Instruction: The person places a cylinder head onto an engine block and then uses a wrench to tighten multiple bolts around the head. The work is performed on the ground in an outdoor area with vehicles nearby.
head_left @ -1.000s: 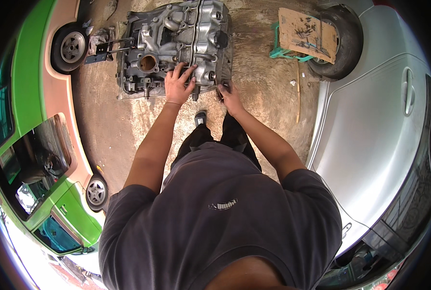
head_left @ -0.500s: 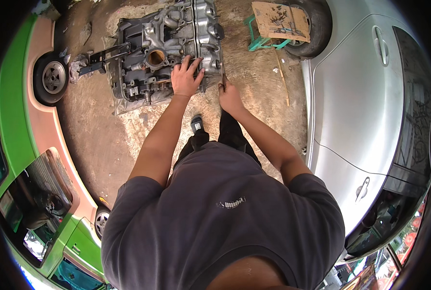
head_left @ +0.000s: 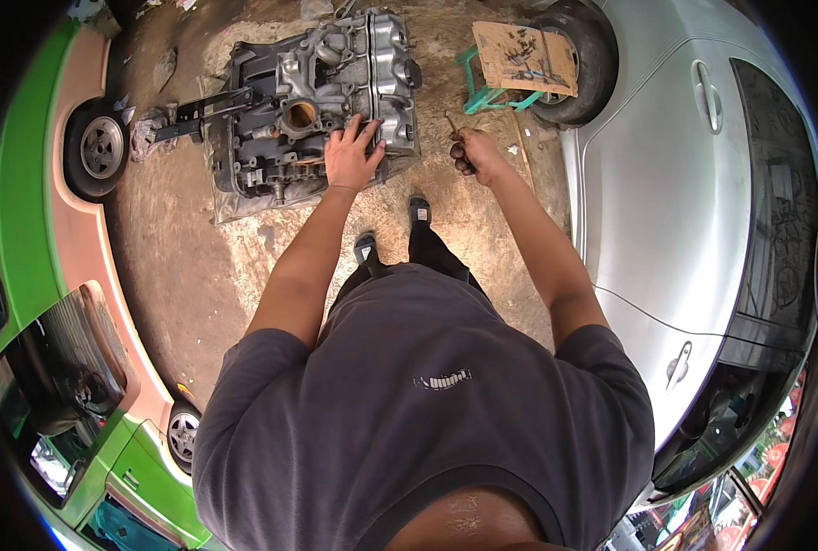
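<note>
A grey metal car engine lies on a sheet on the ground in front of me. My left hand rests with spread fingers on its near right part, beside the long ribbed metal cover. To the right of the engine and apart from it, my right hand is closed around a thin metal hand tool. The tool's narrow end sticks out beyond the fist toward the far side; its exact kind is too small to make out.
A green stool bearing a cardboard sheet with small parts and tools stands at the far right, by a car wheel. A silver car flanks me on the right, a green and pink vehicle on the left. A black metal bracket juts from the engine.
My right hand has moved right, away from the engine's side, with the tool still in it. The left hand stays on the engine. My right foot has come into view.
</note>
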A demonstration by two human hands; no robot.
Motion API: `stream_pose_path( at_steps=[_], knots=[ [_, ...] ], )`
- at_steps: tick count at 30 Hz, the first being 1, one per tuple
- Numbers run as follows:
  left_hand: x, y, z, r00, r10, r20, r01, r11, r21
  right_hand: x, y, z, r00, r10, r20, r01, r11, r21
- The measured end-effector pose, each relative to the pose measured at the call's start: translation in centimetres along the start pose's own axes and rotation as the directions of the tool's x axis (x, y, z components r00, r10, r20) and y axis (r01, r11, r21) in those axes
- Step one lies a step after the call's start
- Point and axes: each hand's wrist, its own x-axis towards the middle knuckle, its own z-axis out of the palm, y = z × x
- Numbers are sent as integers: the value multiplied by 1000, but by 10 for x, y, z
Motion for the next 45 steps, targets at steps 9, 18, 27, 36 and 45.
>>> stream_pose_path(
  at_steps=[9, 18, 27, 36, 45],
  knots=[
    [2, -1, -2, 998, -22, 56, 23, 1000, -11, 114, 43, 44, 998, -69, 9, 66, 978, 199],
    [3, 3, -6, 994, -53, 96, 57, 998, -39, 96, 22, 46, 966, -110, 233, 86, 990, 109],
    [1, 9, -10, 991, -67, 112, 69, 997, -20, 112, 29, 39, 942, -174, 288, 161, 985, 70],
    [3, 21, -7, 985, -161, 63, 164, 985, -60, 119, 38, 40, 899, -316, 303, 273, 946, 175],
    [8, 25, -7, 979, -191, 69, 192, 981, -2, 113, 37, 43, 902, -284, 326, 250, 957, 145]
  ],
)
